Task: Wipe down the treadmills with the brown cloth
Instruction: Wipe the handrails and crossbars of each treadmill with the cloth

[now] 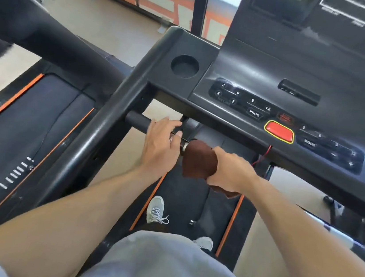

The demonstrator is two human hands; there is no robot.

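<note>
I stand on the belt point(192, 200) of a black treadmill whose console point(265, 84) fills the upper right. A short black handlebar point(137, 119) with a metal sensor end sticks out below the console. My left hand point(162, 145) rests over this bar, fingers curled round it. Just right of it, my right hand point(233, 170) grips the brown cloth point(199, 159), which is wrapped over the bar's inner end. What lies beneath the cloth is hidden.
A second treadmill point(28, 118) stands at the left, its thick side rail point(98, 132) running between the two belts. The console has a cup holder point(184, 66), number keys and a red stop button point(279, 131). A red safety cord point(260, 159) hangs below. Windows lie beyond.
</note>
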